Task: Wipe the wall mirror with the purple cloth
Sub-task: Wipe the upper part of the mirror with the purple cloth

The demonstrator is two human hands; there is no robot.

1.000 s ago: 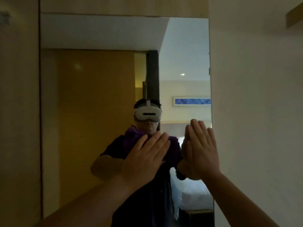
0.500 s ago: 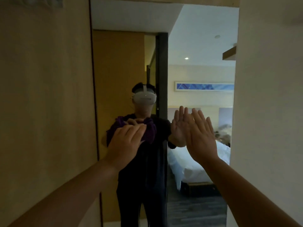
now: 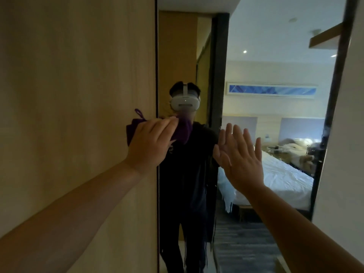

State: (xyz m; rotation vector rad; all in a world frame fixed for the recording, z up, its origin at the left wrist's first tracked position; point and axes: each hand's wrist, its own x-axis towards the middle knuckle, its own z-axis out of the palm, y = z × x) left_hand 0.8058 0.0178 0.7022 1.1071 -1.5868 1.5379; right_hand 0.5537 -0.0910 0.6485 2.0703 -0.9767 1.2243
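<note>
The tall wall mirror point(image 3: 266, 56) fills the middle and right of the view, set between a wood panel and a white wall. My left hand point(image 3: 149, 144) presses the purple cloth point(image 3: 131, 128) flat against the mirror's left edge, the cloth lapping onto the wood panel; a small loop sticks up from it. The hand hides most of the cloth. My right hand point(image 3: 242, 160) lies flat on the glass with fingers spread, holding nothing, lower and to the right of the left hand. The glass reflects a person in dark clothes with a white headset.
A wood-veneer wall panel point(image 3: 78, 95) stands left of the mirror. A white wall point(image 3: 352, 134) borders it on the right. The reflection shows a bed with white sheets, a blue picture and a dark carpet.
My left hand slid left with the cloth to the mirror's left edge, partly onto the wood panel. The view swung left. My right hand stayed flat on the glass.
</note>
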